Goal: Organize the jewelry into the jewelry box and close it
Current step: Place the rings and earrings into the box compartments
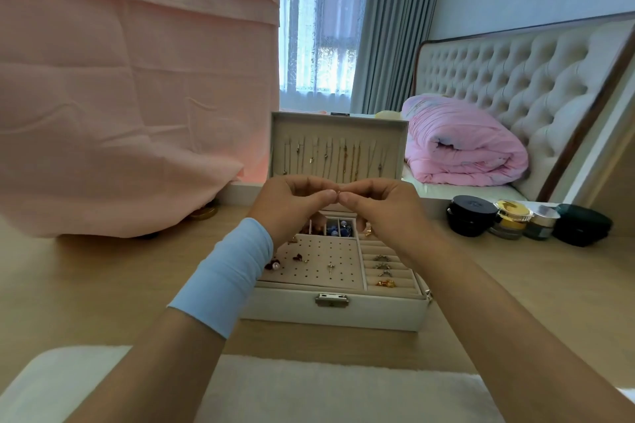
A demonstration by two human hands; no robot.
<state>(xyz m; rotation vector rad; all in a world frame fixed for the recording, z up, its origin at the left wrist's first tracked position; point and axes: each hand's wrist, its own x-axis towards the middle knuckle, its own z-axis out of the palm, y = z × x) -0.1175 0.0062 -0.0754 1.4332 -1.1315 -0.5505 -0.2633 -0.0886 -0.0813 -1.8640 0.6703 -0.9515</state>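
A white jewelry box (335, 311) stands open on the wooden table, its lid (338, 122) upright with several necklaces (338, 158) hanging inside. The tray holds earrings (299, 257) on a perforated pad, rings (383, 266) in the slots on the right and beads (338, 228) in small back compartments. Above the box, my left hand (292, 204) and my right hand (381, 208) meet fingertip to fingertip. Both pinch one tiny gold piece of jewelry (337, 192) between them; its shape is too small to make out.
Several cosmetic jars (508, 220) stand on the table at the right. A pink cloth (130, 96) hangs over something at the left. A white towel (309, 391) lies along the near edge. A bed with a pink quilt (464, 144) is behind.
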